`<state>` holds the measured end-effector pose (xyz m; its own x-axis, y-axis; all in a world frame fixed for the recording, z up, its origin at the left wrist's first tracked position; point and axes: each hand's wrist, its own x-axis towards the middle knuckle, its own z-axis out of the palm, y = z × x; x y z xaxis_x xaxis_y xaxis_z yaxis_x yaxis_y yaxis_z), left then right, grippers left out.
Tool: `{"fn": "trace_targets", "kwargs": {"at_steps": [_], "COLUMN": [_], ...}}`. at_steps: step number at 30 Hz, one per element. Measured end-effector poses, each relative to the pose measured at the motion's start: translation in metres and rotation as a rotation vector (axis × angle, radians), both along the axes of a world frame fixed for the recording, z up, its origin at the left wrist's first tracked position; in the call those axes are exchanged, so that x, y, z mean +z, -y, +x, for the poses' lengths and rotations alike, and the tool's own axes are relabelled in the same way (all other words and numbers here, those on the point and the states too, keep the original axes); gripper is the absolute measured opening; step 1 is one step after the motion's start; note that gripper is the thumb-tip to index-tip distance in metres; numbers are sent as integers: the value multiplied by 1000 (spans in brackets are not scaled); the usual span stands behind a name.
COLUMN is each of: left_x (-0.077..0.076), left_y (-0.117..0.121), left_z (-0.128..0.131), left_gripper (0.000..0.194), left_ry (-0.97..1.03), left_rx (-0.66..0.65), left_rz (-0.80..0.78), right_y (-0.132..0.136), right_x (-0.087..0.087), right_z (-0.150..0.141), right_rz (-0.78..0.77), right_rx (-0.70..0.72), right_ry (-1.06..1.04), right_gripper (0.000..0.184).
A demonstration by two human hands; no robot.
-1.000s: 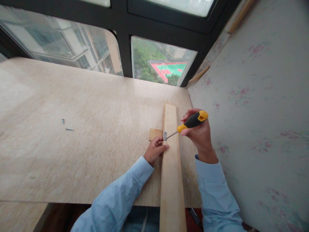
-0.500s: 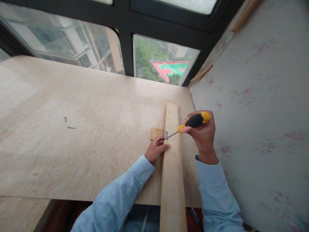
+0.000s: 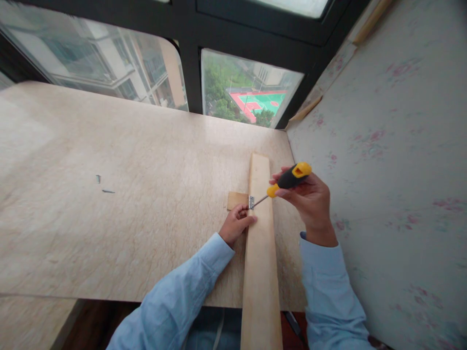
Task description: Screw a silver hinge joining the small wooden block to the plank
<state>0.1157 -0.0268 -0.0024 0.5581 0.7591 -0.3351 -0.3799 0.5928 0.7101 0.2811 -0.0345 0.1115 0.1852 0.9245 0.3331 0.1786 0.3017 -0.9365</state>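
A long pale wooden plank [image 3: 260,262] lies lengthwise in front of me, its near end past the counter's edge. A small metal hinge [image 3: 251,202] sits at its left edge, beside a small wooden block [image 3: 237,200]. My left hand [image 3: 237,225] is closed on the plank's left edge just below the hinge, thumb on top and fingers curled at the side. My right hand [image 3: 308,199] grips a yellow-and-black screwdriver [image 3: 291,179], tilted, its tip at the hinge. Any screw under the tip is too small to make out.
Two small screws [image 3: 102,185] lie apart on the marbled counter [image 3: 146,233] at the left. A dark-framed window [image 3: 189,73] stands behind, and a floral-papered wall [image 3: 383,170] rises close by my right arm.
My right hand has turned and shifted its fingers around the screwdriver's handle, and the wrist has moved slightly right. The tip stays at the hinge. My left hand and the plank hold still.
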Motion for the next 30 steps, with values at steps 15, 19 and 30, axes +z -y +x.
{"fn": "trace_targets", "kwargs": {"at_steps": [15,19,30], "left_x": [-1,-1,-2], "left_y": [1,0,0], "left_z": [0,0,-1], "left_gripper": [44,44,43], "left_ry": [-28,-40,-47], "left_rx": [7,-1,12], "left_rz": [-11,9,54], "right_y": [15,15,10], "right_x": [20,19,19], "right_z": [3,0,-10], "right_rz": [-42,-15,-40], "right_rx": [260,176,111], "right_ry": [-124,-24,10], "right_gripper": [52,50,63]}}
